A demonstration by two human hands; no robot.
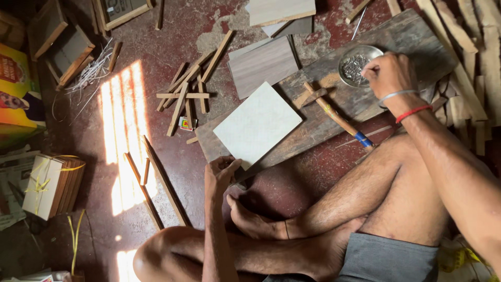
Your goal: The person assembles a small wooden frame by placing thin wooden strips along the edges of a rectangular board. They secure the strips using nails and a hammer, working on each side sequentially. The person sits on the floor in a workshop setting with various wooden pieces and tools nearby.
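The right hand point(389, 73) dips pinched fingers into the metal dish point(357, 65) of nails at the plank's point(334, 99) far end. The left hand point(222, 172) pinches the pale board's point(257, 124) near edge

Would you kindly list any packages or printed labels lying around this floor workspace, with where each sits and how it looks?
Printed carton: far left edge, boxy, yellow, orange and green.
Small box: on the floor by the loose wood strips, tiny, white with red and yellow.
Tied bundle: lower left, pale flat stack bound with yellow string.
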